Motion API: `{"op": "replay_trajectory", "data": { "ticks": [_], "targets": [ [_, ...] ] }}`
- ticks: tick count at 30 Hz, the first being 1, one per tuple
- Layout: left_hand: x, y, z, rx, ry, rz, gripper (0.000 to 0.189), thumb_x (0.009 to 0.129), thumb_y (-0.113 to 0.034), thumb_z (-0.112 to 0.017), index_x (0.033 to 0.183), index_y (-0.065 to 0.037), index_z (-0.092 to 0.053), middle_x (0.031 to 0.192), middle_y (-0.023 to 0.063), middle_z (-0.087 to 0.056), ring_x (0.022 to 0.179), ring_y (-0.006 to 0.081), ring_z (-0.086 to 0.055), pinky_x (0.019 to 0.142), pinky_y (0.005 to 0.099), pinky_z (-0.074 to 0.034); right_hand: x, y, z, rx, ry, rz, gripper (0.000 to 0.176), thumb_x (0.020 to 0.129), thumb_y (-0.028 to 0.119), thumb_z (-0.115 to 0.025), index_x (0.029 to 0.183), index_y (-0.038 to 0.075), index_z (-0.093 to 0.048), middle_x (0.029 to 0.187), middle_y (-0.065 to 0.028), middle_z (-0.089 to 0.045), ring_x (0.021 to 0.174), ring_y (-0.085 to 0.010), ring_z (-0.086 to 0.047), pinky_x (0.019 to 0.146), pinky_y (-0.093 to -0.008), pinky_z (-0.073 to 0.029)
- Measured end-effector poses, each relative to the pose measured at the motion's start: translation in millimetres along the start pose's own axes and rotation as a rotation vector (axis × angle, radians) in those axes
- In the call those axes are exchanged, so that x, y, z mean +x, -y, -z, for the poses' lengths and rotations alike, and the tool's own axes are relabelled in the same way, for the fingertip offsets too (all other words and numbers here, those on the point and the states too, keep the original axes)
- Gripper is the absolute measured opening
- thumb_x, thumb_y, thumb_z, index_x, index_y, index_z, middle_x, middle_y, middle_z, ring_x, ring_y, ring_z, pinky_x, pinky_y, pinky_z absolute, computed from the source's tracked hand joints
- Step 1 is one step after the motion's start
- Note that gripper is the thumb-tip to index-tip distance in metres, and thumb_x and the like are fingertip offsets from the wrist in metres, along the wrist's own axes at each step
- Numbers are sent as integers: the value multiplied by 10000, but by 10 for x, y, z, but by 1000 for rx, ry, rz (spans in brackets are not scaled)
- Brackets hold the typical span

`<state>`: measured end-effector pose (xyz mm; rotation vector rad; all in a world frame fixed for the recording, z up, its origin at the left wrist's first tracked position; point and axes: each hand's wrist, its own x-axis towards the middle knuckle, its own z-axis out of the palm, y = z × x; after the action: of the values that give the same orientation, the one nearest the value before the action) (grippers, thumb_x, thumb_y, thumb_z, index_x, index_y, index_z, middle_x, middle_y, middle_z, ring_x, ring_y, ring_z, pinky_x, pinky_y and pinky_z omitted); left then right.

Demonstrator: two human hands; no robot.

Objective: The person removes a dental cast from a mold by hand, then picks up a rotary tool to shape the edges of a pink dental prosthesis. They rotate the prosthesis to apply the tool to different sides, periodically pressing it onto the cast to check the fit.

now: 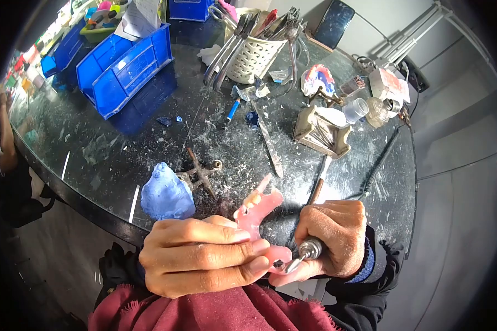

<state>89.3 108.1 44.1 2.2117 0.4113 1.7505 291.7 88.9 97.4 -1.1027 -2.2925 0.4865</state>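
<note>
A pink, horseshoe-shaped denture piece (250, 218) with a few yellowish teeth on its left arm is pinched in my left hand (201, 256), near the bottom of the view. My right hand (334, 237) is wrapped round a metal rotary handpiece (311, 248). The handpiece's silvery bit (294, 265) lies at the lower end of the pink piece, beside a small dark spot. My right thumb is under that end. Pale dust covers both hands. Left of them, a lump of blue material (167, 193) rests on the table.
A rusty cross-shaped metal piece (200, 175) and a long metal file (268, 138) lie ahead. Farther back stand blue bins (132, 71), a white tool basket (254, 59), a small holder (321, 132) and a dental model (318, 80). Part of another person (6, 132) shows at far left.
</note>
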Motion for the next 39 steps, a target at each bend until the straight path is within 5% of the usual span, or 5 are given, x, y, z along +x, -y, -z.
{"op": "replay_trajectory", "data": {
  "ticks": [20, 32, 37, 39],
  "targets": [
    [-9, 3, -51, -132, -26, 9, 142, 641, -15, -775, 760, -41, -704, 786, 45, -677, 717, 131, -631, 659, 239, -558, 7, 32, -8, 186, 79, -27, 461, 629, 453, -780, 636, 74, -518, 480, -25, -460, 410, -185, -524, 374, -289, -391],
    [-3, -39, 17, -46, 3, 72, 193, 626, -23, -783, 797, -72, -707, 836, 4, -672, 776, 120, -600, 677, 224, -545, 42, -4, 51, 39, -26, 135, 491, 590, 504, -784, 613, 100, -506, 489, 13, -473, 416, -140, -519, 373, -256, -368],
    [-31, 16, 35, 179, -28, -28, 260, 556, -35, -819, 786, -103, -718, 841, -59, -654, 816, 110, -551, 701, 186, -504, 49, 7, 53, 156, -193, 168, 420, 522, 315, -880, 745, 91, -603, 533, 30, -560, 395, -118, -510, 384, -227, -342],
    [2, 8, 6, 238, -33, -45, 272, 546, -37, -823, 787, -108, -720, 860, -64, -654, 829, 113, -550, 700, 176, -492, 39, 3, 32, 132, -189, 223, 392, 581, 268, -830, 879, 96, -643, 514, 44, -521, 389, -108, -487, 369, -237, -318]
  ]
}}
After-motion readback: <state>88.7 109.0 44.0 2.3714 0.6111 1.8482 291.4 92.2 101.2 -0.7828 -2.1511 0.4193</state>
